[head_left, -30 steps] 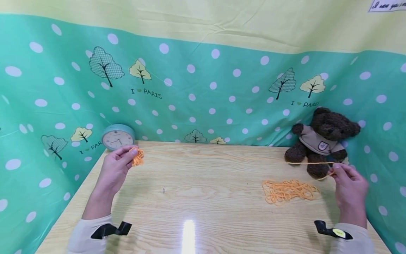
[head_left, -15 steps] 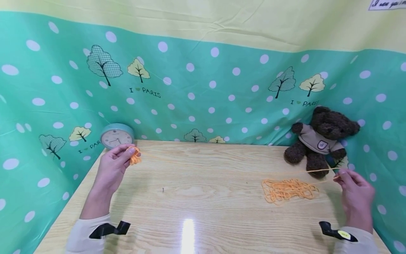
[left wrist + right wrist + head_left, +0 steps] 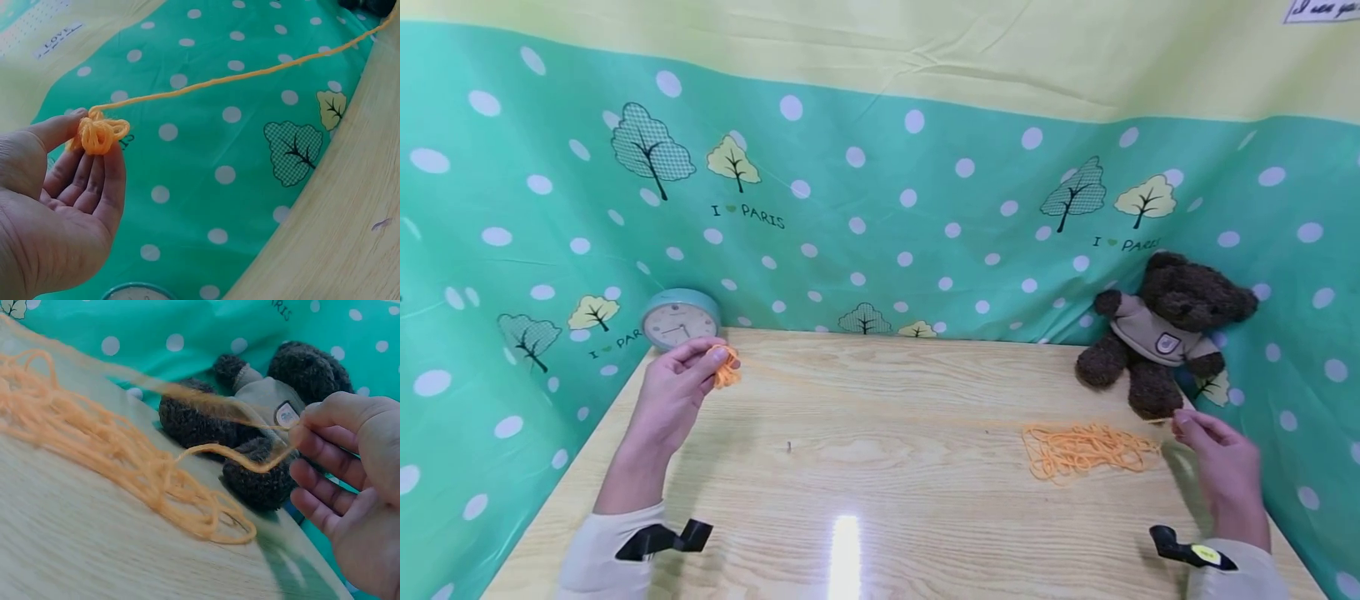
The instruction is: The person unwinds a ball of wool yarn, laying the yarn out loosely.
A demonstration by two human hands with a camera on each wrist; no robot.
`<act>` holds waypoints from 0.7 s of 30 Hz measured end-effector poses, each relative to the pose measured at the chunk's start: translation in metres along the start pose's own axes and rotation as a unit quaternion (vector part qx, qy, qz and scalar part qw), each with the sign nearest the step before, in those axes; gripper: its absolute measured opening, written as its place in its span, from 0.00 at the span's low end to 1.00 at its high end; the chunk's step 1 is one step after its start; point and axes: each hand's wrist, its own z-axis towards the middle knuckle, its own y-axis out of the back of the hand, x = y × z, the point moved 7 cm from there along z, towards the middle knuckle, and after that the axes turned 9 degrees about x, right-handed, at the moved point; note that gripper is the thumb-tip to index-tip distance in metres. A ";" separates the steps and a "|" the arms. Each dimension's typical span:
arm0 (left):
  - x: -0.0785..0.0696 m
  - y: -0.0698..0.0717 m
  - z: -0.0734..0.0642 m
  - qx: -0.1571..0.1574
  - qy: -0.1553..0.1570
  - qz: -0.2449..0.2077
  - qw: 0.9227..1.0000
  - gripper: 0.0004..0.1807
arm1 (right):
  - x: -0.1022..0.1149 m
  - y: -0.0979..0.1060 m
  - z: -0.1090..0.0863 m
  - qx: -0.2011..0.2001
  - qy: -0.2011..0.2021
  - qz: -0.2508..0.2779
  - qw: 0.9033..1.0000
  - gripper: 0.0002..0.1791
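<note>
At the left, my left hand (image 3: 673, 392) pinches a small looped bundle of orange yarn (image 3: 99, 134) between thumb and fingers, raised above the table in front of the clock. From that bundle a single strand (image 3: 237, 77) runs off toward the right side. My right hand (image 3: 1221, 458) pinches the yarn between thumb and forefinger near the teddy bear's foot, its other fingers loosely bent. A loose pile of orange yarn (image 3: 1086, 450) lies on the table just left of that hand. In the right wrist view a slack length (image 3: 237, 456) links the pile to the fingertips.
A brown teddy bear (image 3: 1165, 333) in a grey shirt sits at the back right corner. The round teal clock (image 3: 679, 321) stands at the back left. A green dotted curtain (image 3: 880, 217) encloses the wooden table (image 3: 880, 475). One tiny dark speck (image 3: 789, 447) lies left of centre.
My right hand first moved outward to the right, then came back left and slightly lower, toward the pile. The strand has sagged and blurred. My left hand has barely moved.
</note>
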 end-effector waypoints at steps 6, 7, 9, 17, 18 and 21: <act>-0.003 -0.004 0.001 0.011 -0.007 0.011 1.000 0.06 | 0.009 0.005 -0.002 -0.032 0.023 0.061 0.997 0.07; -0.003 -0.005 0.001 0.013 -0.009 0.011 1.000 0.06 | 0.012 0.004 -0.002 -0.034 0.026 0.066 0.997 0.07; -0.004 -0.006 0.001 0.017 -0.012 0.010 1.000 0.06 | 0.020 -0.001 -0.004 -0.035 0.034 0.077 0.996 0.07; -0.003 -0.007 0.001 0.022 -0.012 0.008 1.000 0.06 | 0.059 -0.057 -0.012 0.036 0.110 0.052 0.992 0.10; -0.003 -0.007 0.000 0.022 -0.011 0.010 1.000 0.06 | 0.063 -0.067 -0.013 0.047 0.125 0.045 0.990 0.10; -0.002 -0.007 0.000 0.023 -0.008 0.012 1.000 0.06 | 0.073 -0.098 -0.016 0.074 0.156 0.025 0.985 0.11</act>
